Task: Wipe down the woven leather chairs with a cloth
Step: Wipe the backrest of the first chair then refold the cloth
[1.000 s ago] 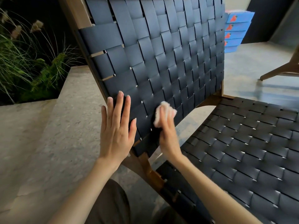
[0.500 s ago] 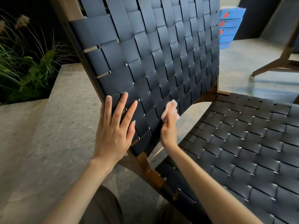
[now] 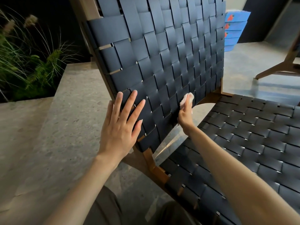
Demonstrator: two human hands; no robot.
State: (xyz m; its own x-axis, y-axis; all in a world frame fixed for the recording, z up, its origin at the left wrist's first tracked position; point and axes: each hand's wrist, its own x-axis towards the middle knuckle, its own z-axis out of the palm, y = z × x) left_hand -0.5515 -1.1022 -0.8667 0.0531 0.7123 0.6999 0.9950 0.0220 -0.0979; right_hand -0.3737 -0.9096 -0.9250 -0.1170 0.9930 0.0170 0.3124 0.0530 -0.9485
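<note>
The cloth (image 3: 188, 99), a small pale wad, is judged light, soft and easily crushed, best bunched in the fingertips. The right hand (image 3: 185, 116) has its fingers closed round it and presses it to the lower part of the woven backrest (image 3: 162, 54), just above the seat (image 3: 251, 135). The left hand (image 3: 120, 125) lies flat on the backrest's lower left edge, fingers straight and spread, holding nothing. The dark straps look smooth, faintly glossy and probably slightly yielding over a stiff brown wooden frame (image 3: 152, 166).
</note>
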